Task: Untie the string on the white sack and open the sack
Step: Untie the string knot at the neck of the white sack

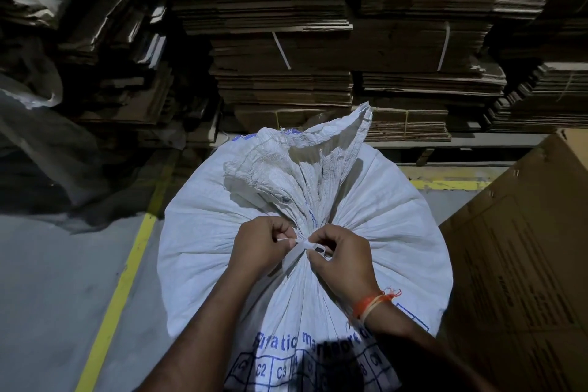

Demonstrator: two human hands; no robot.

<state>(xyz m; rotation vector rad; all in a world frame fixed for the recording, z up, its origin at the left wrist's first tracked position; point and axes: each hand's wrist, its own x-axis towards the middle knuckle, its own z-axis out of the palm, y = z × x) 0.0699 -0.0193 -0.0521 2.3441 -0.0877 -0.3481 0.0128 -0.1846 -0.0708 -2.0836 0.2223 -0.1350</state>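
A full white woven sack (381,226) with blue print stands upright in front of me. Its neck is gathered and bound by a white string (304,246), and the loose top flap fans out above the knot. My left hand (259,247) pinches one end of the string on the knot's left side. On the right side, my right hand (342,259) pinches the knot's loop with curled fingers. Orange threads circle the right wrist.
A large brown cardboard box (521,280) stands close to the sack's right side. Stacks of flattened cardboard (318,51) fill the back on a low pallet. A yellow floor line (121,283) runs along the grey floor at left. Clear plastic sheeting (41,124) lies at far left.
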